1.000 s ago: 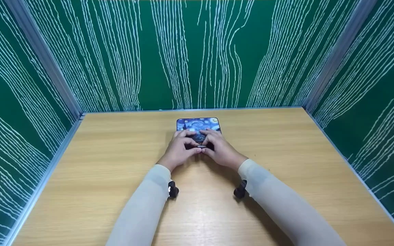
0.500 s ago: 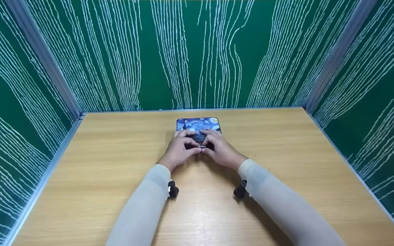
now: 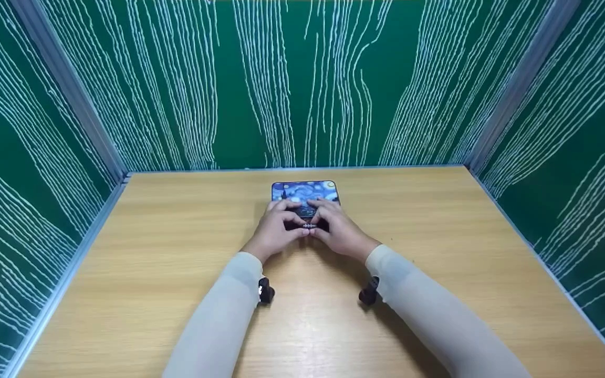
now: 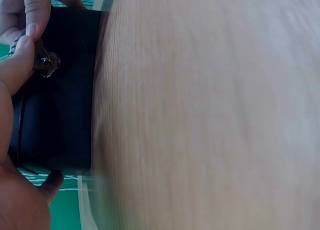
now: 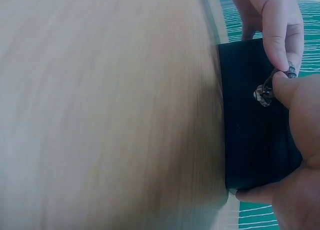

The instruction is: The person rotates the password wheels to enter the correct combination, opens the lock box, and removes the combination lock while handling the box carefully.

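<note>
A box (image 3: 305, 190) with a blue swirling night-sky painting on its lid stands on the table, its dark front facing me. A metal clasp (image 5: 262, 95) sits on that front, and a small padlock (image 5: 291, 70) with ridged number dials hangs from it by its shackle. My left hand (image 3: 275, 231) and right hand (image 3: 343, 232) come in from either side. Both pinch the padlock between thumb and index finger, the thumb tips nearly meeting. The other fingers of each hand rest on the lid and sides. The fingers hide much of the padlock's body.
The light wooden table (image 3: 176, 273) spreads out around the box. Green walls (image 3: 239, 105) with white wavy lines enclose it at the back and both sides, with metal posts at the corners. A small dark camera (image 3: 266, 292) is worn at each wrist.
</note>
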### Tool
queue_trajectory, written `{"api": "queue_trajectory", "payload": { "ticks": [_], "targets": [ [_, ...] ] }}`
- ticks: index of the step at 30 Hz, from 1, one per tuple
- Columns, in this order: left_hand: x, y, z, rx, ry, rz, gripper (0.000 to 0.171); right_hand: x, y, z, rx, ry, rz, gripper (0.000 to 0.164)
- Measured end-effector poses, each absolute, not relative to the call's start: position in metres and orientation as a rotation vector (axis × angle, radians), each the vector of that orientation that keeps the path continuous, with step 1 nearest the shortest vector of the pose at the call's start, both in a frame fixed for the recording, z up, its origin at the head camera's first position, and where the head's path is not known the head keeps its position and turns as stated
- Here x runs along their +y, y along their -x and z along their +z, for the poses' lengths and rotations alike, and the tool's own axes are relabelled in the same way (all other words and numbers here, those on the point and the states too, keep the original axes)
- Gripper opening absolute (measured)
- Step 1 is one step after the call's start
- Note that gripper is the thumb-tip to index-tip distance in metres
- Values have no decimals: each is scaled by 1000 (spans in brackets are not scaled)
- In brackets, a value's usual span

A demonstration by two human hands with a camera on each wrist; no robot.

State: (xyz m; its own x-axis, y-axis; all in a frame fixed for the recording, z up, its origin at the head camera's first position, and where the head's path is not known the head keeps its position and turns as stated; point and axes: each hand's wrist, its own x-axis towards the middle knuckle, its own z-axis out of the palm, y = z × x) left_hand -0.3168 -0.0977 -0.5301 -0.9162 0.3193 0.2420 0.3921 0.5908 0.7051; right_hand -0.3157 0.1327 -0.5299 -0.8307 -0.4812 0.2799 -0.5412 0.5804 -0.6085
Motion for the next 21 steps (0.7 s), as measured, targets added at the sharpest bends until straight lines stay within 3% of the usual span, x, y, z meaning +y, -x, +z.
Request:
{"api": "queue_trajectory", "payload": {
  "ticks": [21],
  "targets": [
    [-98,317,-530,-2740,584,-1235,13,133,316,-530,-2721,-878,1097,13]
  ]
}}
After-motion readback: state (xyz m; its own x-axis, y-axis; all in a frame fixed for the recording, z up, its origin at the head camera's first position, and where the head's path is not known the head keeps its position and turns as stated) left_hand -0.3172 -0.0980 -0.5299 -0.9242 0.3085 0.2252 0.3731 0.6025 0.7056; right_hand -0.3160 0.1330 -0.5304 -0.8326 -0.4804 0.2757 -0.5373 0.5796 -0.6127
